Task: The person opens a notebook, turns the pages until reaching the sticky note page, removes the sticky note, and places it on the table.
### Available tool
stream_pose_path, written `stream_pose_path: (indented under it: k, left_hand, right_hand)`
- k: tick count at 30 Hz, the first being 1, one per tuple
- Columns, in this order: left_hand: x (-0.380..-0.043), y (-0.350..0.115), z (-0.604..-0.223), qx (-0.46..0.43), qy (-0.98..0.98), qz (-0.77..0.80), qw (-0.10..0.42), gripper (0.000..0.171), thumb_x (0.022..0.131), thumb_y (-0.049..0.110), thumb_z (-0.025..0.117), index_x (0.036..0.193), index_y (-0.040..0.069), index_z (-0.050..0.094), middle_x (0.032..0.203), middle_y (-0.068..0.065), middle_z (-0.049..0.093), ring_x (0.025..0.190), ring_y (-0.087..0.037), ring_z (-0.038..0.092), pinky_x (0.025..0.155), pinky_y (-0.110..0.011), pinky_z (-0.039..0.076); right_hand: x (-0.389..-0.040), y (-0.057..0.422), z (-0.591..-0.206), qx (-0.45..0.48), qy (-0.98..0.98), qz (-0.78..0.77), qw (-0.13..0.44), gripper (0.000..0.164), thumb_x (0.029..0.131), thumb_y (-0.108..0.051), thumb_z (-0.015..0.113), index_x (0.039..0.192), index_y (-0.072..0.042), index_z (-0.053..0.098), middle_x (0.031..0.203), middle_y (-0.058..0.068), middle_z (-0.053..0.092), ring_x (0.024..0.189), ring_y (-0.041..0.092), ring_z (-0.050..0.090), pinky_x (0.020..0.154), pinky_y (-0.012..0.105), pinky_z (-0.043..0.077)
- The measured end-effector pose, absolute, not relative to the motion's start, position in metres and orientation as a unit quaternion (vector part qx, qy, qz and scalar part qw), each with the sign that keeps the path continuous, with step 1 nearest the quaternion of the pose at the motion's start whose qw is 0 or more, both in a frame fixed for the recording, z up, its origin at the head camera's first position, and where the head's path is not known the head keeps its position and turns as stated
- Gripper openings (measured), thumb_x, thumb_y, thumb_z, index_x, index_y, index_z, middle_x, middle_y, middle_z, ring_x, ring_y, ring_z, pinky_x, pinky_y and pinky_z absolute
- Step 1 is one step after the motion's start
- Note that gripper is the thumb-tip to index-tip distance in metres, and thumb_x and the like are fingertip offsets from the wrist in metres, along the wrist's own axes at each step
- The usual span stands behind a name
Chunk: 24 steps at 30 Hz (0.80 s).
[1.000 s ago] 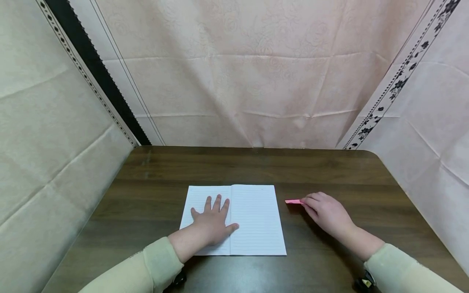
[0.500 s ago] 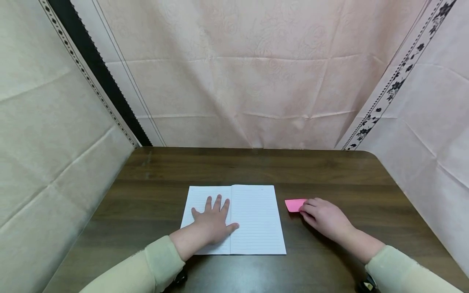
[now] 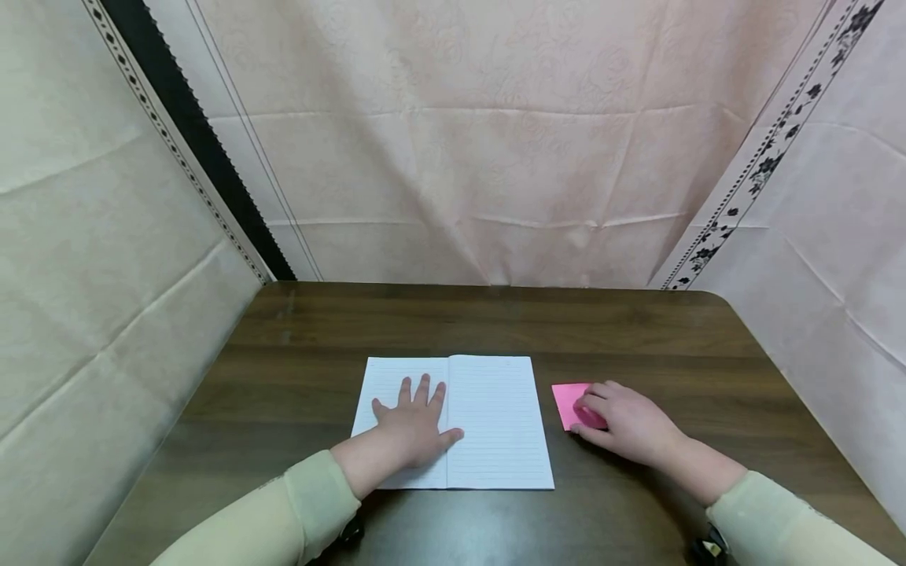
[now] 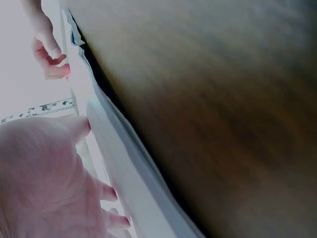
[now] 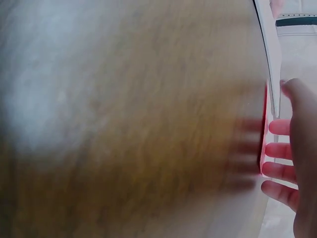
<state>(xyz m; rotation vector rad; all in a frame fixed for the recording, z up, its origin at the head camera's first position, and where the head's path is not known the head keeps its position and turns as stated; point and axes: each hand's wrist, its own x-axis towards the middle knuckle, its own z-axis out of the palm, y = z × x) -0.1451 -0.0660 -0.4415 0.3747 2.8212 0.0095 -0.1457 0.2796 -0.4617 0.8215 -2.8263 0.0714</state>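
Observation:
An open notebook (image 3: 500, 424) with blank ruled pages lies on the brown wooden table. My left hand (image 3: 414, 432) rests on its left page, fingers spread and thumb reaching over the centre fold. To the notebook's right lies a pink square sticky note (image 3: 566, 397). Over the note's right part is my right hand (image 3: 630, 424), covering much of it. In the right wrist view the fingers (image 5: 281, 171) are stretched out close over the pink note (image 5: 264, 144), and the thumb stands apart from them.
The dark wood-grain table (image 3: 481, 322) has rounded far corners. Pale cloth hangs (image 3: 495, 157) behind it and on both sides, with a black strip (image 3: 205, 149) at the back left. A narrow stretch of table separates notebook and pink note.
The pink note was pinched on edge a second ago, then tipped toward me, and now lies flat. My right thumb has come away from the fingers. My left hand stays on the page.

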Motion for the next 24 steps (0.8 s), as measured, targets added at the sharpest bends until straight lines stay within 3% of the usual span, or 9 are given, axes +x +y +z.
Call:
stream_pose_path:
  k: [13, 24]
  left_hand:
    - [-0.144, -0.066, -0.437, 0.130, 0.980, 0.007, 0.153, 0.084, 0.082, 0.071, 0.040, 0.148, 0.020, 0.022, 0.154, -0.009, 0.015, 0.139, -0.038, 0.013, 0.092, -0.075, 0.020]
    - [-0.148, -0.065, -0.437, 0.126, 0.979, -0.003, 0.160, 0.086, 0.081, 0.073, 0.039, 0.148, 0.022, 0.022, 0.154, -0.008, 0.015, 0.139, -0.038, 0.013, 0.091, -0.074, 0.022]
  right_hand:
    - [-0.152, 0.266, -0.458, 0.238, -0.969, 0.010, 0.070, 0.042, 0.078, -0.048, 0.067, 0.108, -0.018, 0.066, 0.103, 0.002, 0.061, 0.089, 0.019, 0.054, 0.079, 0.040, 0.048]
    - [-0.159, 0.253, -0.455, 0.214, -0.976, 0.012, 0.047, 0.053, 0.082, -0.057, 0.057, 0.120, -0.020, 0.062, 0.108, 0.005, 0.059, 0.096, 0.024, 0.053, 0.083, 0.045, 0.044]
